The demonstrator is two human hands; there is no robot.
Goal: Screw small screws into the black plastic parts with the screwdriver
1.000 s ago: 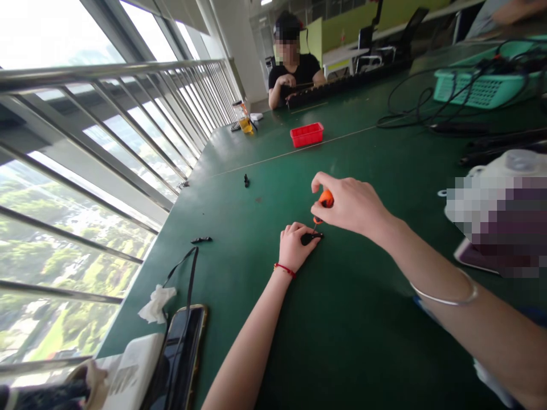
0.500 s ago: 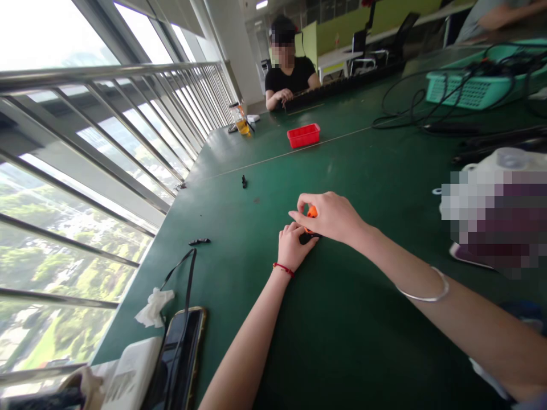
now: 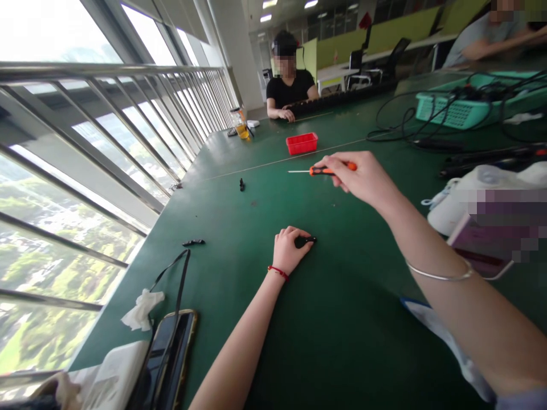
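My right hand (image 3: pixel 358 175) grips an orange and black screwdriver (image 3: pixel 320 170) by its handle, raised above the green table (image 3: pixel 239 302). The bare metal shaft points left, apart from everything else. Lower down, my left hand (image 3: pixel 290 247) rests on the table with its fingers curled round a small black part (image 3: pixel 304 241). The fingers partly cover this part, so its exact kind cannot be made out. Further left lie another small black piece (image 3: pixel 241 185) and a flat black piece (image 3: pixel 194 242).
A red bin (image 3: pixel 301 143) stands beyond the screwdriver. A phone (image 3: pixel 175 353) with a strap and a crumpled tissue (image 3: pixel 143 309) lie at the left edge by the railing. At the right are a teal basket (image 3: pixel 448 111) of cables and a white bag. A person sits opposite.
My right hand has lifted the screwdriver up and away from the black part, turning its shaft to the left. My left hand has stayed on the part.
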